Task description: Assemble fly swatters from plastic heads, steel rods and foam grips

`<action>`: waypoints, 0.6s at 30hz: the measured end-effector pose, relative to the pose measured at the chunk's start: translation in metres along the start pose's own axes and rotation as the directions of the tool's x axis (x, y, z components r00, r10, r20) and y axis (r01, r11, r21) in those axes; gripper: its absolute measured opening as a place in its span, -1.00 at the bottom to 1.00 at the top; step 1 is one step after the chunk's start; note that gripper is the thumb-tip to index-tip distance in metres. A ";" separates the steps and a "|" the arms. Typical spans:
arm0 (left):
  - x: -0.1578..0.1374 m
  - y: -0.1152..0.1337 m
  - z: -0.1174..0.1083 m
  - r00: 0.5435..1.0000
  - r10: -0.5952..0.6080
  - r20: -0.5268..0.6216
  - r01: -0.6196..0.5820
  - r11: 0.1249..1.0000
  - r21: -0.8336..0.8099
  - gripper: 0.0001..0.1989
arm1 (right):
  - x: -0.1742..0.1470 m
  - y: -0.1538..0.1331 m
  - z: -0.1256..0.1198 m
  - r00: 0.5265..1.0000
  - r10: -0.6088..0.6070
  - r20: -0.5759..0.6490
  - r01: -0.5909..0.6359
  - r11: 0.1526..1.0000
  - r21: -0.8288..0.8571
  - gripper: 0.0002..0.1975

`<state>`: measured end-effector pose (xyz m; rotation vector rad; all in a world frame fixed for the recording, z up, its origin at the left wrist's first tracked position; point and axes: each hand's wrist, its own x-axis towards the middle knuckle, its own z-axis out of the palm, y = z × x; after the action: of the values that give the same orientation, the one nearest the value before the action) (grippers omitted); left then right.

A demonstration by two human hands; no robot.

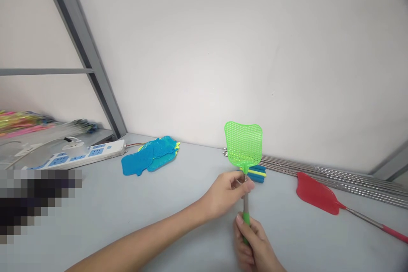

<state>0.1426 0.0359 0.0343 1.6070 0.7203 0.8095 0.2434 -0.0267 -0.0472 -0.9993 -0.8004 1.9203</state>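
Taking the shaft between the two hands as the hub of a clock, the nearest thing is the right hand (255, 244) at 6 o'clock, its grip clenched round the green handle (246, 219) with the thumb laid along the front. Just beyond it, on the 9 o'clock side, the left hand (225, 193) grasps the metal shaft (246, 202) below the plastic neck, thumb against fingers. Between them they hold the green fly swatter (244, 146) upright above the table (191, 229), its mesh paddle at 12 o'clock. To handle it well, I would let the right grip bear the load and the left only steady the shaft, with light fingertip pressure and both hands on one line, since a sideways push could bend the thin neck. A red swatter (318, 193) lies at 3 o'clock, well apart. Just behind the shaft, between 1 and 2, are short blue and yellow pieces (259, 175); blue swatter heads (143, 159) are piled between 9 and 10. Farther off, metal rods (347, 185) run along the wall (191, 59) towards 3, and a power strip (83, 155) sits beyond the pile near 9.
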 end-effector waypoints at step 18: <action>0.002 -0.005 -0.006 0.983 -0.039 0.179 0.078 0.972 -0.220 -0.68 | -0.002 -0.002 0.000 0.997 -0.026 0.066 0.020 0.995 0.099 -0.55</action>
<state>0.1385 0.0416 0.0305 1.4237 0.5285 0.6732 0.2450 -0.0276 -0.0453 -0.8662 -0.7445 1.9631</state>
